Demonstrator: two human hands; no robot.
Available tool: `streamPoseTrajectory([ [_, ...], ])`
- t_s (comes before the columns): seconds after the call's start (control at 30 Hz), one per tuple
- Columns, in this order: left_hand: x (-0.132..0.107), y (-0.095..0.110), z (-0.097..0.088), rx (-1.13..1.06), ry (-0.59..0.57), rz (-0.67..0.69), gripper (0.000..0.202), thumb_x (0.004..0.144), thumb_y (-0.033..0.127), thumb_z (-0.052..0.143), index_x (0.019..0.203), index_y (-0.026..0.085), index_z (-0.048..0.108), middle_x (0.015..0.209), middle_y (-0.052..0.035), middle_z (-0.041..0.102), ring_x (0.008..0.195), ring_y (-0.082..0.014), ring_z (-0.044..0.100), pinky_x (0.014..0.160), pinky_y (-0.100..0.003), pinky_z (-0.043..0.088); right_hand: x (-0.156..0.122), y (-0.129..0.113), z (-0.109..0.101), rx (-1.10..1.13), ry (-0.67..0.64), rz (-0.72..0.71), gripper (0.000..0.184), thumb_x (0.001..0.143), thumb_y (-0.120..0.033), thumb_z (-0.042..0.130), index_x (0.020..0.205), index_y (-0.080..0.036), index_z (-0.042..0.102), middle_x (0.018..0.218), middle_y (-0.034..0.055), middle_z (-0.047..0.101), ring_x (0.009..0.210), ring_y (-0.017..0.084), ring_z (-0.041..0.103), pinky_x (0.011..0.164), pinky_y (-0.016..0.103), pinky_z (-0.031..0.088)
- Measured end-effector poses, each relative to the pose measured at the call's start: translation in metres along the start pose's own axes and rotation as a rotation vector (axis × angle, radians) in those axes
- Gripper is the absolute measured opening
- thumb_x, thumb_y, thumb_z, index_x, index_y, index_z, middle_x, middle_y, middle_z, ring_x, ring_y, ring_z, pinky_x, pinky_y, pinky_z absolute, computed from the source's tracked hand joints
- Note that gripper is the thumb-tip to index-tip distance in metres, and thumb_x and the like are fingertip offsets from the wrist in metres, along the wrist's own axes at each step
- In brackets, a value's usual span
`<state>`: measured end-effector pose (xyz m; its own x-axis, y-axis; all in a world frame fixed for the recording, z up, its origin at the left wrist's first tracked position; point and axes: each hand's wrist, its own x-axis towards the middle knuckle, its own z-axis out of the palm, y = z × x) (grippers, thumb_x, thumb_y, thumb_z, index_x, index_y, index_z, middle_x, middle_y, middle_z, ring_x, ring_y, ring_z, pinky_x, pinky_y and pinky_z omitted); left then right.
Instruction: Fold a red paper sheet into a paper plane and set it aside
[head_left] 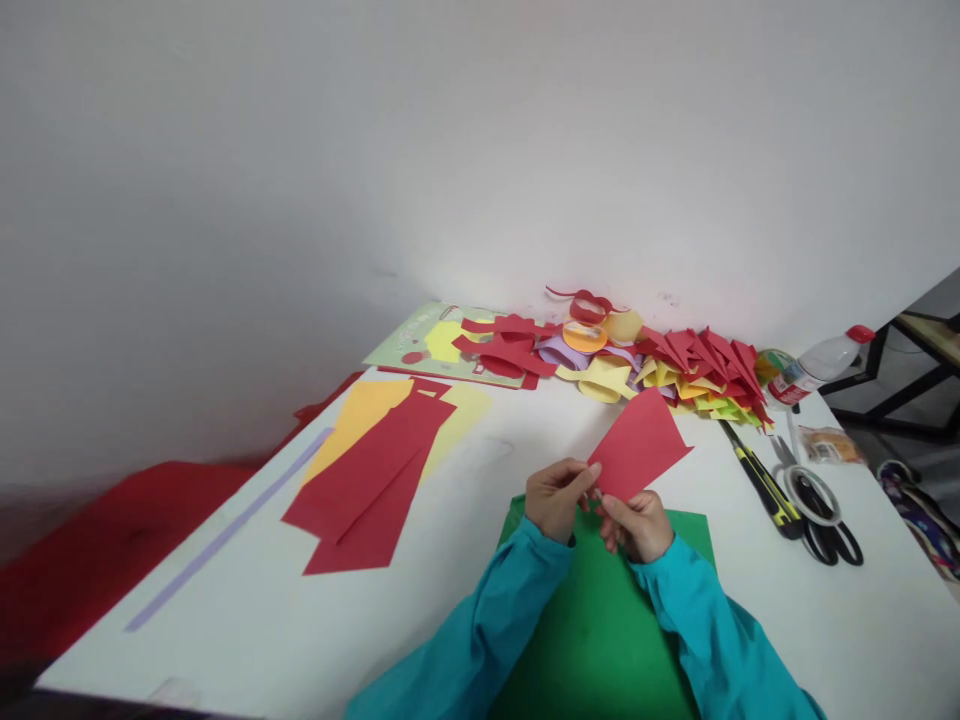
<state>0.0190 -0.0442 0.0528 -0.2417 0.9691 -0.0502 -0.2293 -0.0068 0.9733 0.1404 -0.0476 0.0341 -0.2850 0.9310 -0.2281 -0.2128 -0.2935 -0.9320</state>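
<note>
One angular red paper sheet (642, 445)

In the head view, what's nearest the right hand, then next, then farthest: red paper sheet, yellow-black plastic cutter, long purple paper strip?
1. Red paper sheet: in the right hand
2. Yellow-black cutter: to its right
3. Purple paper strip: far left

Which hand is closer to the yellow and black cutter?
Right. The right hand is to the left of the cutter, not touching it. The left hand is farther left, beyond the right one.
</note>
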Motion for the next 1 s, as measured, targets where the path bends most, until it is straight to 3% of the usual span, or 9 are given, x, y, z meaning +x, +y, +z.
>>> streamPoseTrajectory([
  [0.13,0.002,0.006,-0.002,-0.01,-0.015,0.004,0.033,0.061,0.047,0.067,0.055,0.015,0.062,0.042,0.0016,0.054,0.035,-0.0091,0.047,0.035,-0.02,0.039,0.001,0.003,0.002,-0.027,-0.02,-0.008,0.037,0.06,-0.046,0.072,0.049,-0.012,0.063,0.038,0.002,0.057,0.03,0.009,0.05,0.03,0.016,0.037],
  [0.23,0.001,0.018,-0.007,0.003,-0.043,0.087,0.026,0.061,0.041,0.07,0.059,0.015,0.064,0.046,0.0017,0.055,0.04,-0.0087,0.049,0.039,-0.02,0.042,0.004,0.002,-0.004,-0.047,-0.036,-0.037,0.039,0.061,-0.049,0.07,0.053,-0.012,0.064,0.047,0.0047,0.063,0.036,0.011,0.055,0.036,0.02,0.044],
  [0.33,0.003,0.032,-0.02,0.03,-0.212,0.175,0.023,0.065,0.037,0.069,0.06,0.015,0.067,0.054,-0.0016,0.059,0.043,-0.01,0.053,0.04,-0.021,0.045,0.004,-0.004,-0.016,-0.076,-0.048,-0.097,0.039,0.06,-0.053,0.069,0.062,-0.013,0.067,0.058,0.0066,0.067,0.043,0.014,0.058,0.042,0.024,0.048],
  [0.43,0.01,0.041,-0.034,0.026,-0.412,0.138,0.022,0.064,0.035,0.07,0.07,0.014,0.071,0.068,-0.0072,0.063,0.054,-0.0159,0.06,0.043,-0.025,0.051,-0.005,-0.013,-0.029,-0.137,-0.042,-0.173,0.027,0.062,-0.043,0.072,0.067,-0.016,0.07,0.057,0.0041,0.067,0.049,0.015,0.06,0.052,0.027,0.051],
  [0.5,0.014,0.042,-0.04,-0.002,-0.481,0.082,0.025,0.062,0.034,0.072,0.077,0.014,0.072,0.079,-0.0093,0.065,0.067,-0.0201,0.063,0.049,-0.028,0.054,-0.013,-0.019,-0.035,-0.226,-0.009,-0.242,0.026,0.065,-0.036,0.071,0.086,-0.021,0.071,0.069,0.0032,0.07,0.062,0.018,0.064,0.064,0.031,0.054],
  [0.6,0.015,0.035,-0.038,-0.064,-0.447,-0.028,0.032,0.059,0.038,0.073,0.081,0.015,0.072,0.089,-0.0095,0.066,0.078,-0.0222,0.062,0.058,-0.03,0.056,-0.024,-0.022,-0.037,-0.531,0.002,-0.405,0.037,0.073,-0.031,0.064,0.109,-0.027,0.063,0.102,0.0029,0.067,0.092,0.023,0.063,0.084,0.037,0.05],
  [0.67,0.013,0.027,-0.033,-0.096,-0.379,-0.12,0.036,0.06,0.041,0.072,0.083,0.014,0.072,0.089,-0.0096,0.067,0.079,-0.0221,0.062,0.061,-0.03,0.056,-0.028,-0.02,-0.036,-0.719,-0.039,-0.522,0.04,0.077,-0.027,0.058,0.116,-0.027,0.057,0.113,0.0028,0.062,0.102,0.024,0.058,0.089,0.037,0.047],
  [0.8,0.006,0.015,-0.023,-0.201,-0.285,-0.255,0.037,0.057,0.038,0.075,0.083,0.012,0.071,0.086,-0.0102,0.068,0.078,-0.0217,0.062,0.062,-0.029,0.054,-0.029,-0.012,-0.03,-0.927,-0.055,-0.736,0.049,0.079,-0.022,0.054,0.128,-0.025,0.045,0.111,0.0059,0.063,0.097,0.023,0.06,0.082,0.036,0.051],
  [1.0,-0.001,0.019,-0.01,-0.37,-0.229,-0.299,0.037,0.054,0.035,0.077,0.081,0.011,0.07,0.086,-0.0118,0.067,0.071,-0.02,0.062,0.051,-0.027,0.053,-0.025,0.0,-0.03,-0.984,-0.092,-0.717,0.054,0.079,-0.031,0.06,0.13,-0.027,0.042,0.107,0.0052,0.064,0.096,0.022,0.06,0.085,0.037,0.05],
])
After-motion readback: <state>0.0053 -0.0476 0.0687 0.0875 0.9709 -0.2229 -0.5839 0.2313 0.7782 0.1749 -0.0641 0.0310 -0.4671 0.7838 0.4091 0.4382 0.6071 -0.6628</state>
